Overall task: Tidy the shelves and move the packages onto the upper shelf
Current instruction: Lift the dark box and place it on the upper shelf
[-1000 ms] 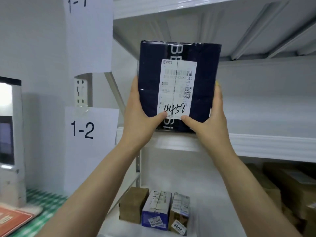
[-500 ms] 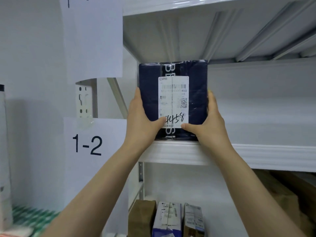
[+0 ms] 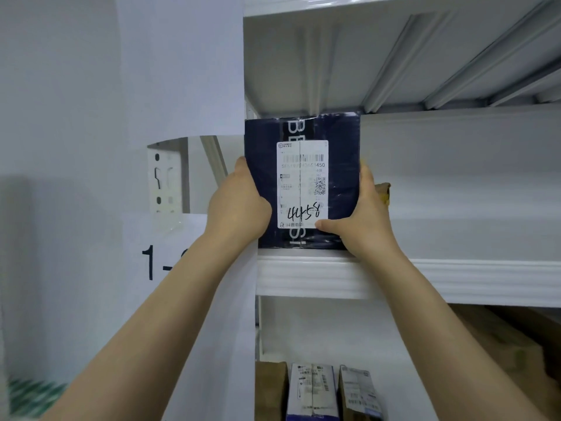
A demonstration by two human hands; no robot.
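A dark navy package (image 3: 340, 138) with a white shipping label marked 4458 stands upright at the left end of the upper shelf (image 3: 334, 278), its lower edge at the shelf's front lip. My left hand (image 3: 239, 202) grips its left side. My right hand (image 3: 361, 220) grips its right side, thumb across the label's lower corner. Behind my right hand the corner of a brown package (image 3: 383, 191) shows on the same shelf.
On the lower shelf stand a brown box (image 3: 270, 390), a blue-and-white box (image 3: 312, 393) and another labelled box (image 3: 359, 393); more brown cartons (image 3: 516, 341) lie at the right. White paper signs, one reading 1-2 (image 3: 161, 262), cover the shelf's left post.
The package has gone down and back from mid-air to stand on the upper shelf's edge. Both hands stayed on its sides. The view has shifted closer and to the left.
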